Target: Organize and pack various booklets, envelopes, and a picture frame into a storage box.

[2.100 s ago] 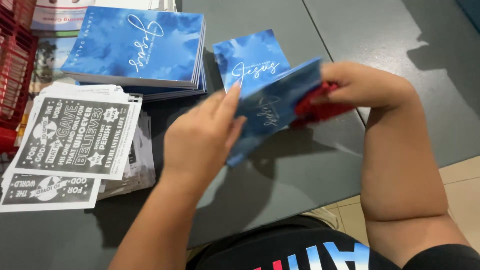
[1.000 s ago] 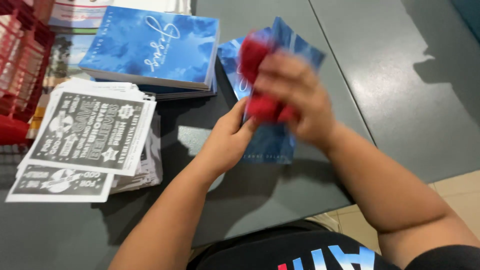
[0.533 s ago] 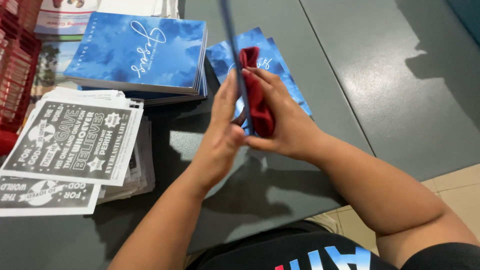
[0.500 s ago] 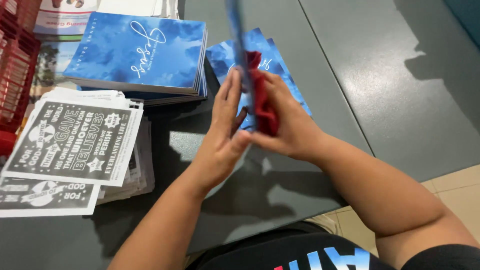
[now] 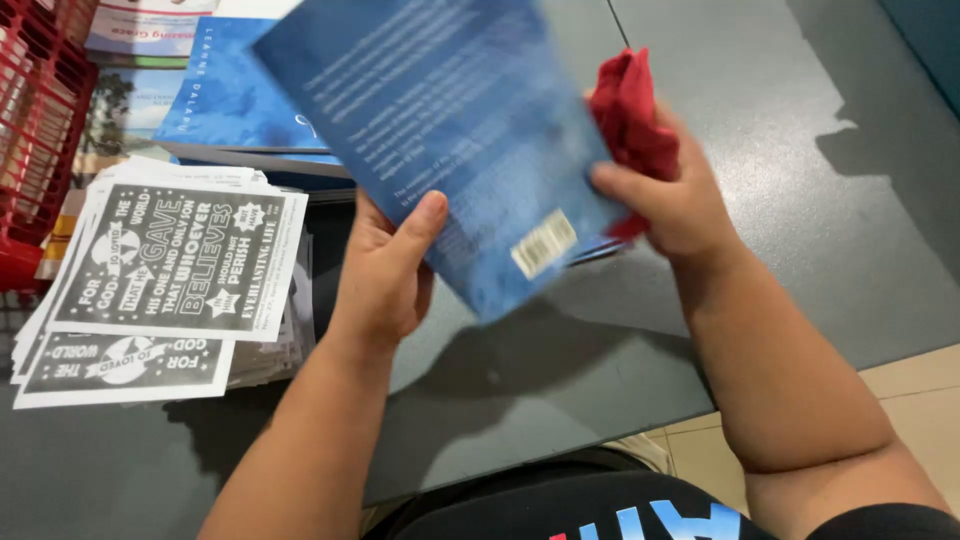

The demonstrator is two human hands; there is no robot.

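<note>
I hold a thin blue book [image 5: 450,130] up in front of me, its back cover with a white barcode patch facing the camera. My left hand [image 5: 385,270] grips its lower left edge, thumb on the cover. At the book's right edge my right hand [image 5: 670,195] clutches a crumpled red cloth [image 5: 628,105] and pinches the book too. The raised book hides much of what lies on the table behind it.
A stack of blue books [image 5: 215,105] lies at the back left of the grey table [image 5: 780,200]. A pile of black-and-white leaflets [image 5: 160,275] sits to the left. A red wire basket [image 5: 30,120] stands at the far left edge. Tiled floor shows at right.
The book was held edge-on between both hands with the cloth against it. Now it is turned flat and raised, back cover towards me, and the cloth hand sits at its right edge.
</note>
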